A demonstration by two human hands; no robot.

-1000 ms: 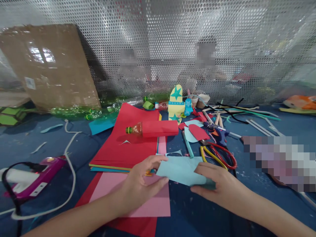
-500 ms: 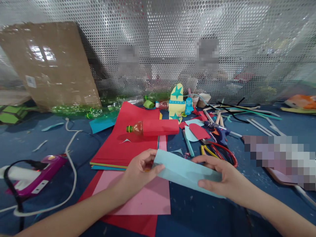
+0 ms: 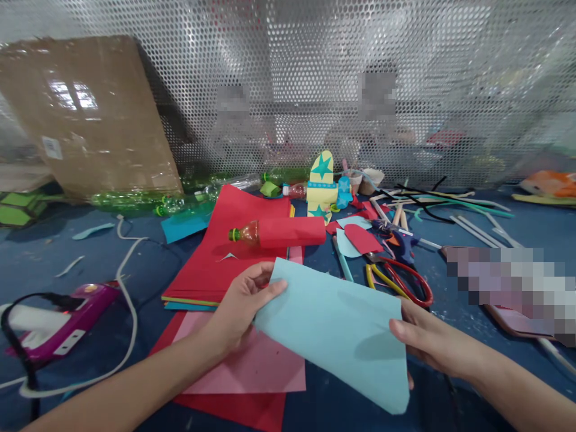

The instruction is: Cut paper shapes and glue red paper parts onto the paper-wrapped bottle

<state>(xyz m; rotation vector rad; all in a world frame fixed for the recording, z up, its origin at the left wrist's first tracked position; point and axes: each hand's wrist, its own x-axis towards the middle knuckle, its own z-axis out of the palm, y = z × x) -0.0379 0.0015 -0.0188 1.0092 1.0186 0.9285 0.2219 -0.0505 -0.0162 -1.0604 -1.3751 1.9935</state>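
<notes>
Between my two hands a light blue sheet of paper [image 3: 335, 327] is held up, its broad face tilted toward me. My left hand [image 3: 245, 300] pinches its left edge, thumb on the front and fingers behind. At the right edge my right hand [image 3: 425, 336] grips it with the thumb in front; the other fingers are mostly hidden behind. Beyond the paper, a plastic bottle wrapped in red paper [image 3: 292, 233] lies on a stack of red sheets [image 3: 202, 264]. A pink sheet [image 3: 243, 366] is under my left forearm and partly covered by the blue paper.
Scissors with red and yellow handles [image 3: 407, 282] lie near my right hand, beside a glue gun [image 3: 402, 243]. A phone [image 3: 499, 294] is at right. A purple power strip [image 3: 67, 324] with cords stands left. A cardboard sheet [image 3: 99, 126] leans at the back.
The blue paper, a narrow strip before, is now opened out into a taller sheet hanging lower. My right hand has shifted slightly right and my left hand slightly left.
</notes>
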